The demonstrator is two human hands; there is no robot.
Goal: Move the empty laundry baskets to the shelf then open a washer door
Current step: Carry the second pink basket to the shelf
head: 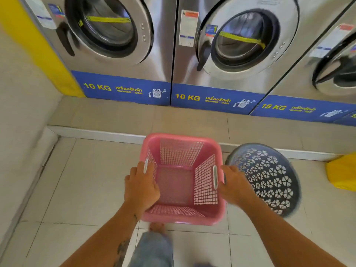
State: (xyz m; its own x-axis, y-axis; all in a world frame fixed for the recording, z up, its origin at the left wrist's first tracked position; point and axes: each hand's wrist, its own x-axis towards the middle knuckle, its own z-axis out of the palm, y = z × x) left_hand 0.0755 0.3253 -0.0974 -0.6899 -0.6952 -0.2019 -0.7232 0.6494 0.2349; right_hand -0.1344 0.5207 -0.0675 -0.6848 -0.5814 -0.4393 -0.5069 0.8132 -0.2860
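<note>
Pale floor tiles [92, 180] meet a raised step under steel washers [119, 35] labelled "10 KG", "10 KG" and, at 2 o'clock, "15 KG". At centre, the left hand [141, 186] and right hand [234, 185] clasp the pink basket [179, 182] by its side rims; a grey basket [269, 178] sits at 3 o'clock.

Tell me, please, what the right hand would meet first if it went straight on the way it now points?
Probably the pink basket: the right hand already sits at its right rim, fingers aimed at the white handle. Contact is unclear.
</note>
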